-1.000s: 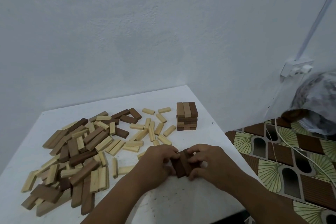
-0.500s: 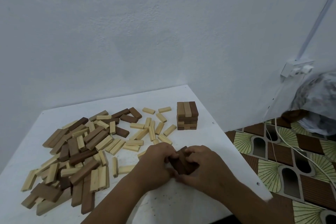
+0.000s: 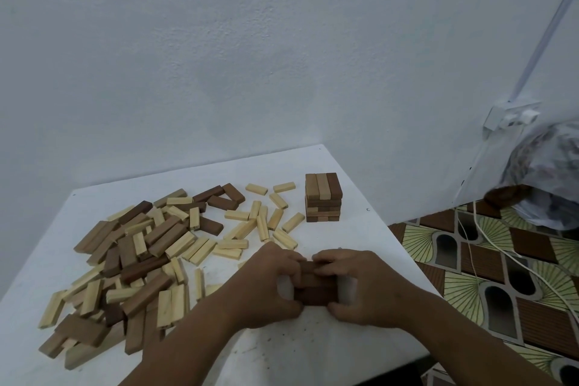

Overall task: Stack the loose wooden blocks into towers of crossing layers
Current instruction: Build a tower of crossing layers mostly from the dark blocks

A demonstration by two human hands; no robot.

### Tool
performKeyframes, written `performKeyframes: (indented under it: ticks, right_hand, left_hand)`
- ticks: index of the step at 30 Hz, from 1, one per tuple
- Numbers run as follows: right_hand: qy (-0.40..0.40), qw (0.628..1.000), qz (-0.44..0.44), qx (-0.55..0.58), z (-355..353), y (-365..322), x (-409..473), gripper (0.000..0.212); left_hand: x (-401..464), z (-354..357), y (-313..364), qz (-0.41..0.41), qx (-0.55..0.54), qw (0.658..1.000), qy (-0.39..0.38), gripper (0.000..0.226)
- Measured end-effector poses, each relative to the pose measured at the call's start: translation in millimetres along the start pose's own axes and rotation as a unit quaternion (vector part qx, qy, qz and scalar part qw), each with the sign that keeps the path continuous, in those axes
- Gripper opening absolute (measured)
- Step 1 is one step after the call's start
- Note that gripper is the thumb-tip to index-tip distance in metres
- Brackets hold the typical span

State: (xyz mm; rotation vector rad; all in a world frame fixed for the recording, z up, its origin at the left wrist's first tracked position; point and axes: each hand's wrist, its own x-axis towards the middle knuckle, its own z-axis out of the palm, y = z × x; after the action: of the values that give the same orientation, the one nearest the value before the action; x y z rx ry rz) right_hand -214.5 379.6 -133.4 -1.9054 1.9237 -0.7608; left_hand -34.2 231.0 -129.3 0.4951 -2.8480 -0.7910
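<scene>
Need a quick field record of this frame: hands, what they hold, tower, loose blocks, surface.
left hand: grips the dark blocks from the left
right hand: grips the same blocks from the right
held blocks: dark brown, side by side, low over the table's near edge
finished tower: upright, crossing layers, far right of table, untouched
loose pile: mixed light and dark blocks, left half of table
table: white

Both hands, left (image 3: 269, 287) and right (image 3: 365, 288), fingers curled inward, facing each other, forearms converging.
</scene>
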Motion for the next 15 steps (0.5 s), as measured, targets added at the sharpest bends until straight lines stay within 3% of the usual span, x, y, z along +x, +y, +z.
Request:
performKeyframes:
  ticks: [15]
  right_hand:
    - [0.033,0.999,0.034,-0.015,10,17,-10,0.052]
  left_hand:
    - [-2,-5,2,-0.032,0.0,0.999,-0.015,0.021]
